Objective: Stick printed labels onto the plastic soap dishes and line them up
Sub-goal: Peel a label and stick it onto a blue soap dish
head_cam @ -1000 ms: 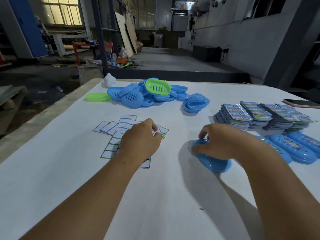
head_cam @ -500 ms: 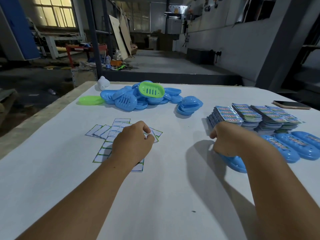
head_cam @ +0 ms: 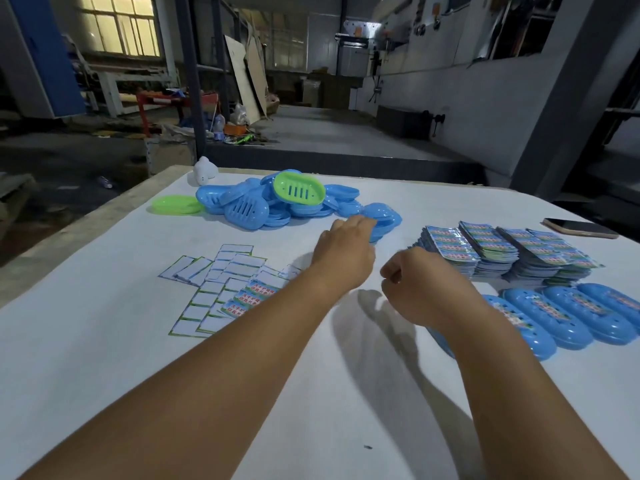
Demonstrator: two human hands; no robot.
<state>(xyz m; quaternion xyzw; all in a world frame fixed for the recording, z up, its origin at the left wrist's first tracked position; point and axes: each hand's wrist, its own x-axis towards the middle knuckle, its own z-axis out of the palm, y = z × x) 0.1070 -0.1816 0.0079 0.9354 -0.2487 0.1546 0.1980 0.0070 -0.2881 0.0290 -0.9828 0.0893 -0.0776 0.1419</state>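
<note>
My left hand (head_cam: 343, 251) stretches forward, and its fingertips touch the near edge of a small stack of blue soap dishes (head_cam: 386, 216). My right hand (head_cam: 419, 285) hovers over the table with its fingers curled in, and I see nothing in it. Behind my right wrist, a row of labelled blue dishes (head_cam: 554, 320) lies side by side at the right. Sheets of printed labels (head_cam: 251, 296) and used backing sheets (head_cam: 214, 271) lie left of my left arm. A heap of unlabelled blue dishes (head_cam: 246, 211) with a green dish (head_cam: 299, 188) on top sits at the far side.
Tall stacks of printed label sheets (head_cam: 485, 251) stand at the right, behind the row. A phone (head_cam: 578, 228) lies at the far right edge. A green lid (head_cam: 176, 204) and a small white object (head_cam: 204, 171) sit near the far left corner of the white table (head_cam: 242, 393).
My left hand left the label sheets and reached forward-right to the small blue dish stack. My right hand let go of the blue dish at the row and drew back leftward.
</note>
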